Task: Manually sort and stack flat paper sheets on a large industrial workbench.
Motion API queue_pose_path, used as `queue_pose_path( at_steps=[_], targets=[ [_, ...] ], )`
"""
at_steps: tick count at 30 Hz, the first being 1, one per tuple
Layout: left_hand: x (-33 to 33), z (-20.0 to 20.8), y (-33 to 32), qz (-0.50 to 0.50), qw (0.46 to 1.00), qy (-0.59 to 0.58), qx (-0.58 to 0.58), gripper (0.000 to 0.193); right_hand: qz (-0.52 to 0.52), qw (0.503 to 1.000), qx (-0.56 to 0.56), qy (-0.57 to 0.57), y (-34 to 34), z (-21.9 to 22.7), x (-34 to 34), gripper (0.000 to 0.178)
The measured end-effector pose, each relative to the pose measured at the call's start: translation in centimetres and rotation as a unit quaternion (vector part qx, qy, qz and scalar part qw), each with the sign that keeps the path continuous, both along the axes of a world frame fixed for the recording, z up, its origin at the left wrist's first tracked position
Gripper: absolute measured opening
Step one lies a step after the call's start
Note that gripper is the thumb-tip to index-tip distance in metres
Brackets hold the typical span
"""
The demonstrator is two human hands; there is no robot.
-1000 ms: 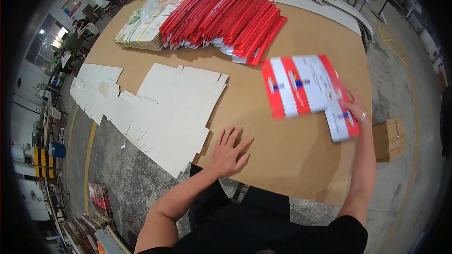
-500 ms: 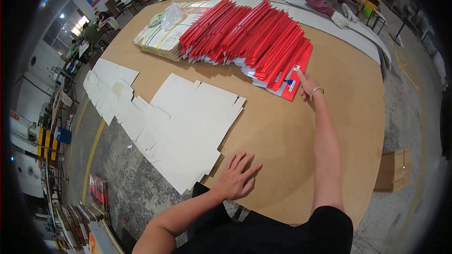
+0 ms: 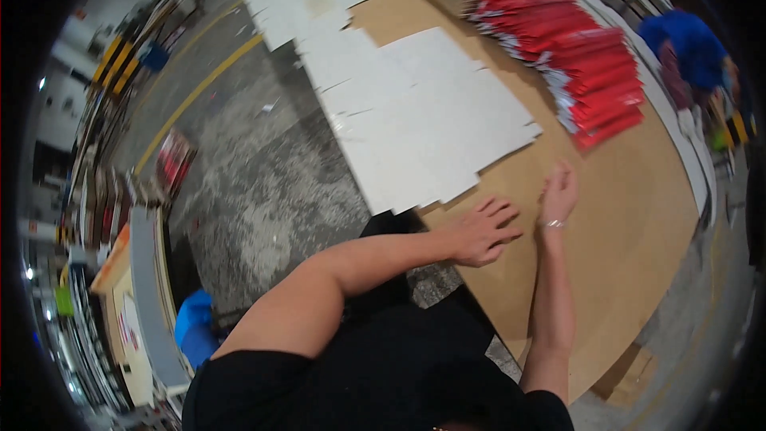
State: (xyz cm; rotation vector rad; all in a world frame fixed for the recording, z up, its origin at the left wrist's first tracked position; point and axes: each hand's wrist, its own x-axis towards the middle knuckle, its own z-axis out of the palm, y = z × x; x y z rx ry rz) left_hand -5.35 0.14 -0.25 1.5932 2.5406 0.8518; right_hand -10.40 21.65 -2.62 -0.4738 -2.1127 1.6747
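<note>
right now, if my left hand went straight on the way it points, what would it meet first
Your left hand would probably meet your right hand first, near the bracelet; only brown board shows between them. Their heights are unclear, so it might pass under.

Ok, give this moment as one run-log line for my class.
left grip: spread, empty; right grip: blurred, nothing visibly held; nearby: red pieces, white sheets; surface: brown board

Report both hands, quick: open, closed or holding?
Left hand: open and spread, holding nothing.
Right hand: blurred, loosely open, nothing visible in it.
</note>
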Motion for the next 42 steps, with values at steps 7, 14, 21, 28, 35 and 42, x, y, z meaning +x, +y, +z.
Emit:
queue_pose_path(
  at_steps=[7,14,21,28,35,42],
  targets=[
    [3.4,-7.5,0.6,0.146,0.978,0.113,0.095,0.066,0.393,0.731,0.547,0.107,-20.4,5.7,5.1,0.069],
    [12.1,-0.7,-5.3,-0.036,0.998,0.023,0.053,0.051,0.385,0.718,0.58,-0.021,-19.7,7.0,4.6,0.057],
    [13.6,4.4,-5.3,-0.149,0.967,-0.195,0.068,0.022,0.251,0.768,0.559,0.185,-17.4,3.4,7.4,0.038],
    [15.2,5.6,-5.3,-0.246,0.956,-0.129,0.09,0.019,0.198,0.833,0.488,0.171,-15.1,6.2,9.8,0.042],
    [11.1,14.2,-6.4,-0.189,0.939,-0.039,0.286,0.052,0.008,0.848,0.51,0.144,-3.2,11.1,26.5,0.041],
    [8.9,-0.2,-1.3,-0.221,0.968,0.003,-0.122,0.108,-0.079,0.922,0.377,-0.038,0.0,0.5,42.9,0.027]
  ],
)
